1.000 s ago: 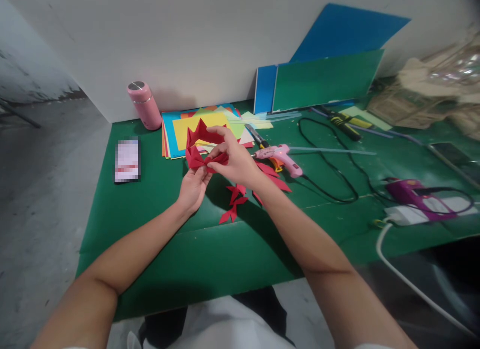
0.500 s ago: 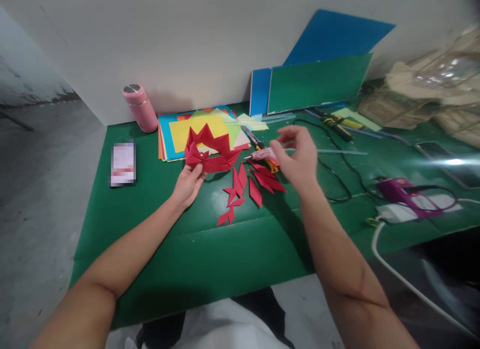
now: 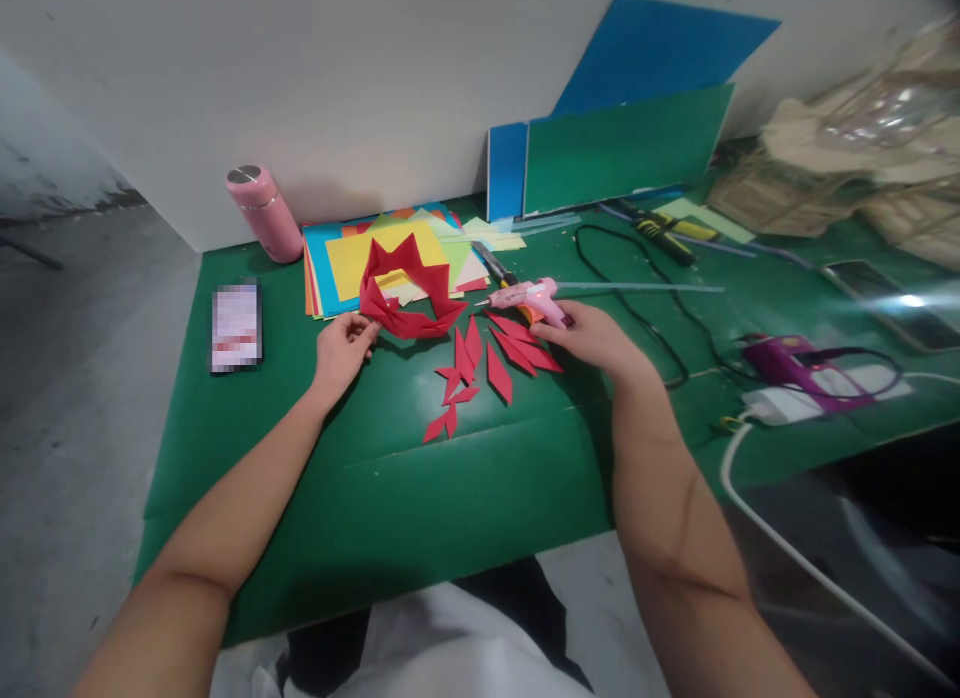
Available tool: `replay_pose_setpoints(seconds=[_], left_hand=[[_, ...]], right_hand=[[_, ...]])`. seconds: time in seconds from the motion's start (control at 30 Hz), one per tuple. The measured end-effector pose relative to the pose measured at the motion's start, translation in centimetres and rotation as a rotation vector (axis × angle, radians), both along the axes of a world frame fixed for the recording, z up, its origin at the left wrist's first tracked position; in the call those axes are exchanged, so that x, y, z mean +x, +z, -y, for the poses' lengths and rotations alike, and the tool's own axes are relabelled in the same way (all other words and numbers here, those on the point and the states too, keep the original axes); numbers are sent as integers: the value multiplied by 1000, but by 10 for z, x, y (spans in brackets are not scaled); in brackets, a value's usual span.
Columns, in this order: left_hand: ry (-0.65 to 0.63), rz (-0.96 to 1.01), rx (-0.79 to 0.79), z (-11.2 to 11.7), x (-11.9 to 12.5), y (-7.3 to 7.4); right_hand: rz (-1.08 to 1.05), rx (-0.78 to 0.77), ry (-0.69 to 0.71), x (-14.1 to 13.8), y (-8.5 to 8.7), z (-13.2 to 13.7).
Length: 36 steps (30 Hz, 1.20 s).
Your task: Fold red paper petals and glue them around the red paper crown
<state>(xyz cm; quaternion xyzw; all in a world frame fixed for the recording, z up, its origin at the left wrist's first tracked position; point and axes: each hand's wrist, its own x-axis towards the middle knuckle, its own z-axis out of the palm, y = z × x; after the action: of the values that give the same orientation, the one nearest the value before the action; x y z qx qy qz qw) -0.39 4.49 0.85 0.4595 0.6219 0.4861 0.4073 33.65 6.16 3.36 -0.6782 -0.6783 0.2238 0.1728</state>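
A red folded-paper ring with pointed peaks, like a crown point(image 3: 416, 323), stands at the front edge of the coloured paper stack. My left hand point(image 3: 343, 353) pinches its lower left edge between thumb and fingers. To the right lies a pink glue gun point(image 3: 517, 295), nozzle pointing left, a clear glue stick running out of its back. My right hand point(image 3: 592, 336) is closed around its handle, the fingers partly hidden. Several red paper diamonds point(image 3: 499, 373) lie between my hands, some of them joined in a small chain point(image 3: 450, 403).
Coloured sheets point(image 3: 322, 268) lie under a pink flask point(image 3: 266, 213). A phone point(image 3: 236, 328) is at the left. Behind the glue gun are a utility knife point(image 3: 491, 265), a black cable point(image 3: 630, 233) and boards point(image 3: 622, 158). A power strip point(image 3: 784, 406) with a purple plug-in unit is at the right.
My right hand has come down from above the glue gun onto its handle. My left hand has shifted left along the paper ring's edge. The whole view has shifted slightly.
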Motion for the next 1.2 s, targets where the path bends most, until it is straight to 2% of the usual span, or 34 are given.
replay_pose_setpoints(seconds=[0.1, 0.17, 0.23, 0.3, 0.43, 0.53, 0.6, 0.7, 0.87, 0.97, 1.1, 1.2], left_hand=[[-50, -352, 55, 4, -3, 2], [-65, -591, 84, 11, -3, 2], [-103, -749, 127, 23, -2, 1], [-240, -822, 261, 36, 2, 2], [-624, -830, 688, 56, 25, 9], [-755, -777, 811, 54, 48, 11], [-773, -790, 788, 47, 62, 7], [-760, -883, 648, 36, 77, 2], [-730, -965, 513, 33, 84, 1], [-697, -953, 532, 36, 78, 2], [-662, -847, 645, 37, 66, 2], [-584, -770, 678, 36, 61, 1]], right_hand=[[-46, -4, 49, 3, 0, -1], [-90, 11, 18, 3, -1, -2], [-134, 59, -31, 3, -2, -2], [-176, 139, -80, 2, -3, -2], [-225, 296, -169, 2, -2, -1], [-294, 357, -235, 1, 0, -2], [-386, 371, -261, 0, 0, -4], [-541, 348, -266, -3, -1, -7], [-625, 305, -211, -7, -6, -8], [-643, 285, -128, -11, -7, -6], [-734, 259, -8, -18, -7, -3], [-661, 326, -4, -22, -7, -1]])
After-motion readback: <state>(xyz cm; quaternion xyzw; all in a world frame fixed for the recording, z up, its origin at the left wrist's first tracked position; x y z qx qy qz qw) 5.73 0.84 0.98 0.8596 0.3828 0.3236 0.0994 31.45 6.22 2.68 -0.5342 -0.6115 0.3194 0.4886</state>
